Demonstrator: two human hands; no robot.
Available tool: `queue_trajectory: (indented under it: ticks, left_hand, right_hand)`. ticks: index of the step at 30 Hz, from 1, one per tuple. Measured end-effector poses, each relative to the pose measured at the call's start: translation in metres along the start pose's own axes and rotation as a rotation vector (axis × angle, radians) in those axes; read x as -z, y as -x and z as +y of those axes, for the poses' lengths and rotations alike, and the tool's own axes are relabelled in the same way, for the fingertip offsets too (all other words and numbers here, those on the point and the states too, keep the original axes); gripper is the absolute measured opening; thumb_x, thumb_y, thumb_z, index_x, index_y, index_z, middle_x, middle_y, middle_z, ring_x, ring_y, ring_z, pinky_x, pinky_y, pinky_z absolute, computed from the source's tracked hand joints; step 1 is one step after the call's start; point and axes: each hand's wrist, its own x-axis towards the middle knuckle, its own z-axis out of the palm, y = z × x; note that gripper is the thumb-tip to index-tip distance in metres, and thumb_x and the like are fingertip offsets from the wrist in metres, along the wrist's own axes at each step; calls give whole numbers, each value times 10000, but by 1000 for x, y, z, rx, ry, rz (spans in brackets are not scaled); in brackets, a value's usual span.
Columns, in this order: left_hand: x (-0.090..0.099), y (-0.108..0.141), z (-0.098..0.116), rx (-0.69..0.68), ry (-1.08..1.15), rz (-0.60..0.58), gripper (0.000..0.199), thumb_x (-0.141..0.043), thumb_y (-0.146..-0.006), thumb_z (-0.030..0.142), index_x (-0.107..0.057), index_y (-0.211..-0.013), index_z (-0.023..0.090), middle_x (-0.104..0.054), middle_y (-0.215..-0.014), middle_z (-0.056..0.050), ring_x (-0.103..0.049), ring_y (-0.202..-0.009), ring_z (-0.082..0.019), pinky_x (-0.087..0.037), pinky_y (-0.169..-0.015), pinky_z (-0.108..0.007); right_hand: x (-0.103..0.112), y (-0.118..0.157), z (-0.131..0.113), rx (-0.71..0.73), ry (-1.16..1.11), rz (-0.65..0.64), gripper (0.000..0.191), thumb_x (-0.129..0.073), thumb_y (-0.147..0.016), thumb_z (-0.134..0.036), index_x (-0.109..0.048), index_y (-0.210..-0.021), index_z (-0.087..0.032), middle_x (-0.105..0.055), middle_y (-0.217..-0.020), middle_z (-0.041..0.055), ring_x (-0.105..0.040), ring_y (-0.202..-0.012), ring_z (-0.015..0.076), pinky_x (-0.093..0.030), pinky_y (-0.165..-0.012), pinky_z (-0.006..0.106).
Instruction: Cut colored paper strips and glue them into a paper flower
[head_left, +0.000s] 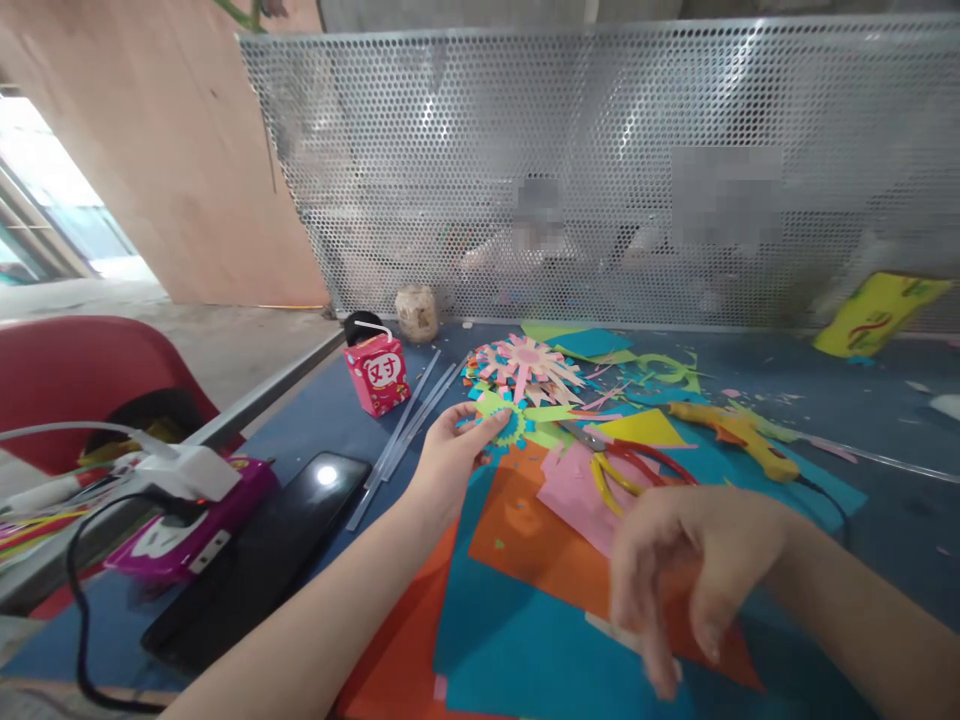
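Between the thumb and fingers of my left hand [457,450] is a small paper flower [510,425] in green and blue with a fringed edge. My right hand [682,570] hovers over the paper sheets, slightly blurred, its fingers apart and bent downward, holding nothing. Behind it lie scissors [611,480] with yellow and red handles, on pink paper [566,500]. Beneath are an orange sheet [510,530] and a blue sheet [510,630]. Pink fringed paper flowers [529,358] are piled just beyond my left hand.
A yellow glue gun [739,435] lies at right, clear sticks [420,425] left of my left hand. Further left are a pink drink box [377,373], a black phone [262,560] and a purple power strip [195,530]. A perforated metal screen [600,120] stands behind.
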Motion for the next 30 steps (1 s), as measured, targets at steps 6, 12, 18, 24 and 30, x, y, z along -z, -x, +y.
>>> queue_trajectory:
  ticks: [6, 12, 18, 24, 30]
  left_hand:
    - [1, -1, -1, -12, -44, -11, 563, -857, -434, 356, -532, -848, 157, -636, -686, 10, -531, -493, -49, -344, -421, -155]
    - [2, -3, -3, -31, -63, -13, 575, -851, -438, 370, -539, -869, 152, -650, -713, -4, -559, -515, -60, -337, -412, -150]
    - [1, -1, -1, -38, -65, -16, 536, -845, -461, 355, -535, -848, 154, -625, -652, 21, -548, -497, -56, -327, -407, -147]
    - [0, 1, 1, -60, -54, -23, 475, -840, -485, 320, -534, -808, 150, -596, -599, 45, -514, -467, -42, -313, -412, -150]
    - [-1, 2, 1, -70, -49, -25, 469, -841, -484, 307, -539, -808, 152, -607, -608, 42, -514, -469, -40, -302, -424, -155]
  right_hand:
    - [10, -12, 2, 309, 160, 383, 291, -713, -674, -53, -642, -925, -182, -625, -796, -16, -646, -697, 75, -506, -577, 159]
    - [21, -15, 2, 345, 238, 635, 281, -722, -642, -74, -638, -883, -193, -643, -860, -5, -616, -790, 66, -488, -670, 162]
    - [18, -16, 2, 229, 213, 730, 429, -725, -662, -134, -604, -1056, -251, -626, -1143, 45, -659, -882, 128, -537, -739, 256]
    - [15, -14, 2, 221, 262, 664, 415, -671, -748, -189, -557, -1143, -248, -587, -1241, 88, -699, -795, 151, -532, -816, 338]
    - [14, -15, -1, 284, 212, 762, 372, -682, -748, -234, -575, -1104, -225, -579, -1245, 121, -677, -901, 186, -559, -773, 324]
